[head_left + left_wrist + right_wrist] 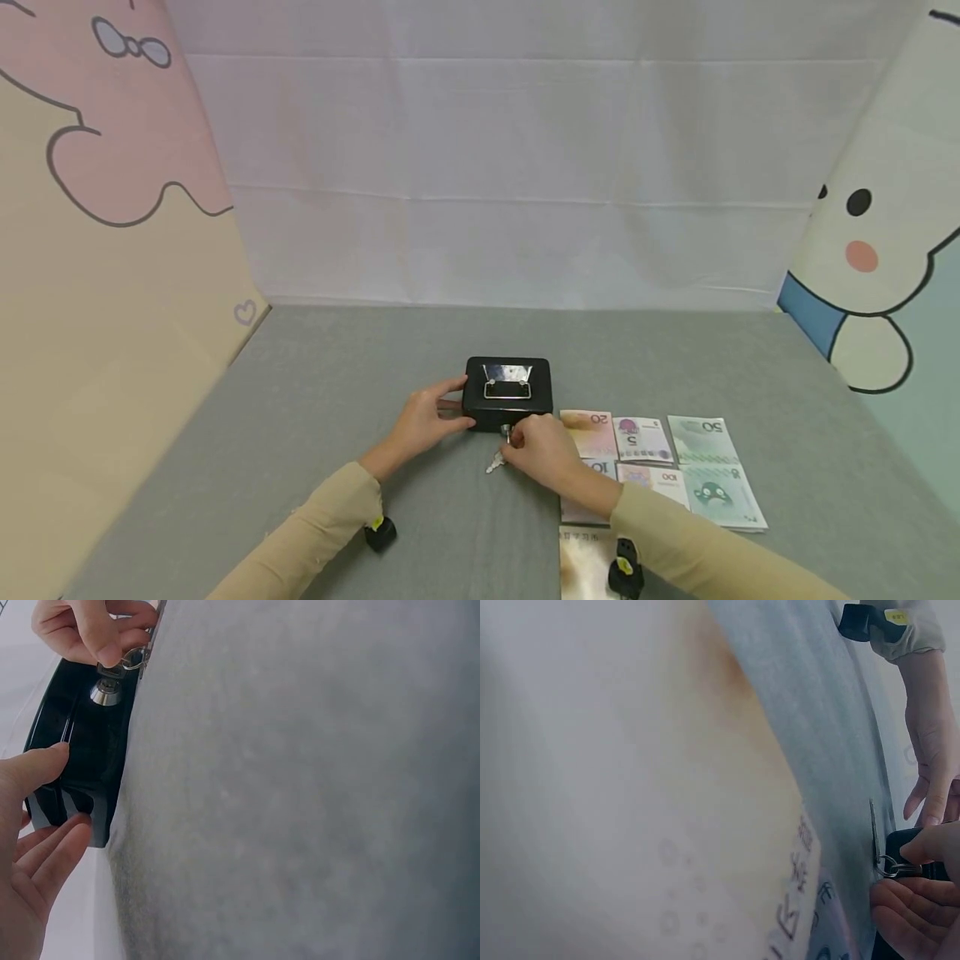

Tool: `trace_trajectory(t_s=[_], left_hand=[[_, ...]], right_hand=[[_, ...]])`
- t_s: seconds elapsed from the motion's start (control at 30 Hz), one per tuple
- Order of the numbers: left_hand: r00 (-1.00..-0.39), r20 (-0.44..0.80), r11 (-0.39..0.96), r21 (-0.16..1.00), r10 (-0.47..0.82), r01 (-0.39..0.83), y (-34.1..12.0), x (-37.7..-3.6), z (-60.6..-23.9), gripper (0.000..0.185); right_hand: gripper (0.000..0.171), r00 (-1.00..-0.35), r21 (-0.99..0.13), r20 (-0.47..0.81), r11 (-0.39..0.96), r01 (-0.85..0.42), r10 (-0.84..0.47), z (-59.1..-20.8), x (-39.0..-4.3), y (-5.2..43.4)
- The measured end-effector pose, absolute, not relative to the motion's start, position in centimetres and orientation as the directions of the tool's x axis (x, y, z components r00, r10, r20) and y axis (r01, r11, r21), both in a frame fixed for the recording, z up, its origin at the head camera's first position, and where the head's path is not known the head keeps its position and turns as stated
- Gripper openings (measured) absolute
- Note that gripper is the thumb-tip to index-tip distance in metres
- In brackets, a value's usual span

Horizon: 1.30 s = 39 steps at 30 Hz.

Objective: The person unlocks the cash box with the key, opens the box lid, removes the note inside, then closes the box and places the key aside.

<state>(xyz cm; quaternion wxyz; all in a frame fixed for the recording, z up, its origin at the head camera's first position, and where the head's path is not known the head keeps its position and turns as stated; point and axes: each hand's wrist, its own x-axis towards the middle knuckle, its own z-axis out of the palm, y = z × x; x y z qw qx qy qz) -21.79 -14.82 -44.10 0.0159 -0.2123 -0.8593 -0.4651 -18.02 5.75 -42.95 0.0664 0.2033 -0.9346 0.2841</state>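
Observation:
A small black cash box [471, 408] with a metal handle [507, 392] on its lid stands on the grey table, lid down. My left hand [422, 423] grips its left end, thumb on the front face and fingers round the side. In the left wrist view, a round silver lock [106, 692] sits on the box's front. My right hand [542, 450] pinches a key [111, 671] at that lock; how deep it sits is hidden. A ring [133, 660] joins it to a second key [495, 462], which hangs below the fingers.
Right of the box lie stacks of play banknotes, among them a 20 stack [588, 432], a 5 stack [642, 439] and a 50 stack [703, 439]. A brownish stack [585, 560] lies nearer, by the right forearm. A white curtain [487, 167] hangs behind the table.

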Motion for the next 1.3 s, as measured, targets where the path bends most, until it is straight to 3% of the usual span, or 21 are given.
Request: trace_trajectory(t_s=[0.4,0.67,0.93,1.3], left_hand=[[-0.887,0.267,0.480,0.763,0.376,0.433,-14.9,-21.9,-44.1,0.061],[-0.878,0.292,0.506,0.729,0.379,0.460,-15.0,-22.1,-44.2,0.059],[-0.873,0.298,0.511,0.719,0.385,0.471,-14.8,-22.0,-44.0,0.058],[-0.869,0.292,0.534,0.696,0.400,0.480,-14.9,-22.2,-43.5,0.057]], right_hand=[[0.038,-0.911,-0.496,0.255,0.765,-0.410,-0.324,-43.4,-18.0,5.2],[0.045,-0.929,-0.580,0.250,0.725,-0.370,-0.274,-43.2,-18.0,5.0],[0.043,-0.925,-0.497,0.251,0.782,-0.377,-0.286,-42.8,-18.1,4.6],[0.043,-0.940,-0.508,0.209,0.791,-0.341,-0.271,-42.6,-18.0,4.5]])
